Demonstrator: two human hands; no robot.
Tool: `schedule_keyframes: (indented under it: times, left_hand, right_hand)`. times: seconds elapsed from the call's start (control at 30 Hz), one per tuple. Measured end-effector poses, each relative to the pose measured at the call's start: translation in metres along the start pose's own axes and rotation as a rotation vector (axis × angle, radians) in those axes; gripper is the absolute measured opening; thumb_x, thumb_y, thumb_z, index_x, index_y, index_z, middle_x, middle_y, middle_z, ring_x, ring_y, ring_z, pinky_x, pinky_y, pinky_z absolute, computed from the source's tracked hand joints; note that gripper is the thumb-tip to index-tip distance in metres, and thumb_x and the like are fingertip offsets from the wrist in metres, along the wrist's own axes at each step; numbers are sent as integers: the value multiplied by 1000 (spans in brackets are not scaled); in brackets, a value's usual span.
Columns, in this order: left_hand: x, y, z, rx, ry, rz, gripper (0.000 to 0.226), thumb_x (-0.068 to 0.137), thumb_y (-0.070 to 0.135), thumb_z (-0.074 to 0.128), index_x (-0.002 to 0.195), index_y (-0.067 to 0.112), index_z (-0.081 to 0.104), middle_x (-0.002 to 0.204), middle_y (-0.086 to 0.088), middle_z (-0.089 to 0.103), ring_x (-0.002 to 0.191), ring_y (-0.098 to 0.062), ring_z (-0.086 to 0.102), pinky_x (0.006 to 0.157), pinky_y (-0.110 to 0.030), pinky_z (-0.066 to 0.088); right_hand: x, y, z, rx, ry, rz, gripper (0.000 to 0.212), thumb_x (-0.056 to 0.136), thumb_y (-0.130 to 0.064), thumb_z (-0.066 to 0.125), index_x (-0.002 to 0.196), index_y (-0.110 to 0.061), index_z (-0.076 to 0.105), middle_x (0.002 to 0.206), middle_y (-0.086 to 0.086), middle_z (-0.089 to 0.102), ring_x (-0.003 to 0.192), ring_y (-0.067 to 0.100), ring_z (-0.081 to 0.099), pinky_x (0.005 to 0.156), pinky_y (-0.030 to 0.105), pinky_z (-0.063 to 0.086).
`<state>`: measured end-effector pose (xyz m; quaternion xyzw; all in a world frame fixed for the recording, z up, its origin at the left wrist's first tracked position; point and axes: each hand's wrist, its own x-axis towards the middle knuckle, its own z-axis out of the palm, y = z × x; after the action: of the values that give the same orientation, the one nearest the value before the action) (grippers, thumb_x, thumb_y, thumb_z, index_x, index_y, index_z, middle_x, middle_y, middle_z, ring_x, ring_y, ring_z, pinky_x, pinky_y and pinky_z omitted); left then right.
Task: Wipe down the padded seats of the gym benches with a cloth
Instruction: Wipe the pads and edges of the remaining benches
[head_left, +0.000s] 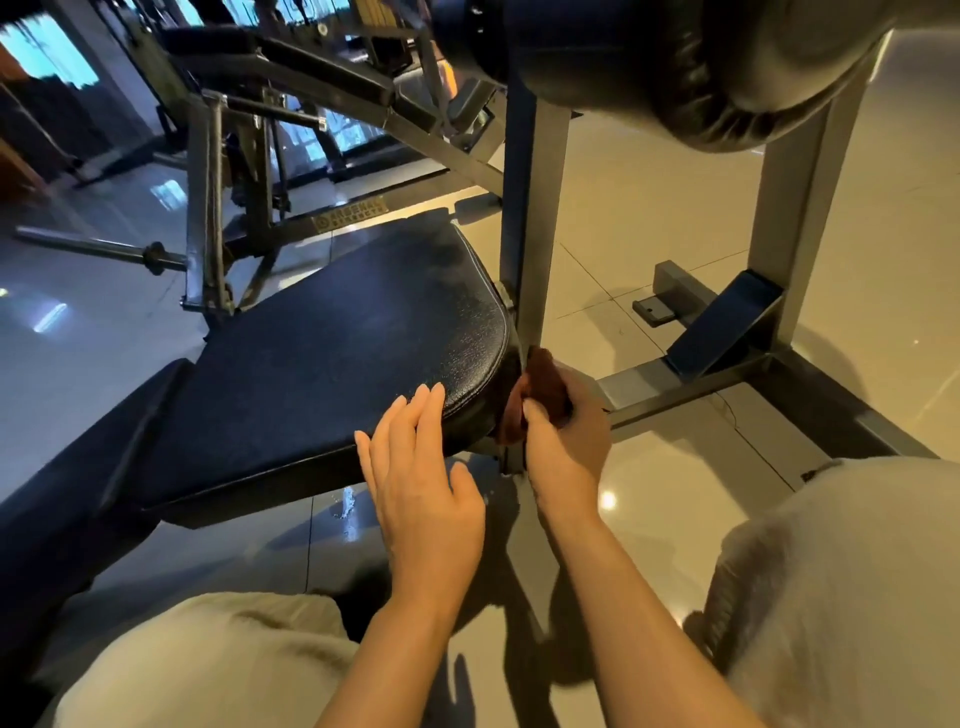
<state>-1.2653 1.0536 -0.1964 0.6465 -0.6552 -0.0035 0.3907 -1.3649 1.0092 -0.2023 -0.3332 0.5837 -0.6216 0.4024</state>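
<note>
Dim indoor light, bright glare spots on the glossy floor (649, 218), blurred, bowed edges.

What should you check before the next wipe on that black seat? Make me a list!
1. Cloth in grip: ok, the right hand curls round the brown cloth.
2. Cloth touching the padded seat: ok, it presses the seat's right side edge.
3. Left hand steadying: ok, flat fingers rest on the near corner.
4. Seat top free of objects: ok, nothing lies on it.
5. Top already wiped: cannot tell.
6. Room beside the metal post: not ok, the cloth is right against it.
</note>
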Motion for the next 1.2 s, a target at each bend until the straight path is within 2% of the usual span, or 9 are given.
schedule_keyframes:
  times: [0.1, 0.23, 0.3, 0.47, 0.63, 0.73, 0.9, 1.07, 1.2]
  left_hand:
    - [9, 4, -1, -1, 69, 18, 50, 82, 12, 55, 132, 18, 54, 132, 0, 54, 133, -15, 36, 120, -46, 2]
    - [31, 17, 5, 3, 12, 108, 39, 89, 16, 56, 128, 17, 58, 129, 1, 56, 130, -13, 40, 120, -44, 2]
    - [35, 20, 8, 3, -45, 129, 42, 90, 11, 60, 132, 17, 55, 134, 1, 54, 131, -9, 39, 121, -43, 4]
    - [30, 23, 14, 81, -88, 124, 61, 83, 5, 66, 139, 18, 48, 143, 1, 48, 138, -13, 35, 121, -38, 4]
    - [29, 30, 14, 79, -88, 77, 67, 79, 0, 66, 140, 19, 47, 145, 1, 46, 139, -12, 33, 121, -37, 3]
    - [32, 34, 16, 82, -77, 31, 66, 78, -2, 65, 139, 21, 49, 144, 2, 47, 138, -11, 34, 121, -34, 1]
    - [29, 38, 21, 98, -19, -15, 66, 78, -3, 65, 136, 24, 50, 142, 6, 48, 137, -8, 35, 120, -30, -3]
    - [29, 43, 34, 111, 73, -61, 64, 73, -8, 68, 130, 17, 56, 136, -2, 55, 134, -17, 42, 120, -39, 2]
    - [27, 50, 38, 109, 85, -93, 65, 75, -8, 66, 134, 15, 53, 141, -2, 51, 138, -11, 33, 120, -37, -2]
  right_hand:
    - [-19, -16, 7, 76, -81, -125, 39, 91, -3, 58, 125, -21, 60, 118, -8, 59, 111, 2, 55, 87, 7, 47]
    - [29, -22, 8, 58, -102, -47, 38, 85, 2, 55, 117, -18, 63, 106, 0, 66, 104, 17, 61, 96, 39, 52]
    - [34, -18, 4, 45, -121, -19, 33, 83, 1, 57, 109, -15, 66, 100, 5, 69, 98, 21, 63, 94, 47, 51]
    - [0, -5, -16, -59, -196, 154, 31, 84, -2, 60, 86, -32, 61, 88, -6, 67, 92, 15, 64, 82, 28, 51]
    - [13, -24, -19, -219, -223, -126, 39, 90, -11, 60, 127, -24, 57, 123, -1, 61, 116, 13, 55, 103, 32, 44]
    - [28, -25, -13, -381, -294, -125, 36, 91, -12, 58, 126, -18, 60, 124, 5, 63, 117, 20, 57, 105, 35, 43]
    - [27, -1, -29, -355, -284, 221, 27, 92, -9, 57, 116, -17, 64, 112, 6, 67, 110, 25, 61, 95, 31, 46]
    - [27, -7, -38, -265, -289, -15, 50, 94, -14, 59, 141, -22, 47, 131, 4, 53, 124, 20, 48, 104, 27, 36]
    - [51, -12, -22, -362, -450, -136, 43, 96, -14, 55, 138, -19, 51, 130, 7, 55, 123, 21, 50, 108, 28, 35]
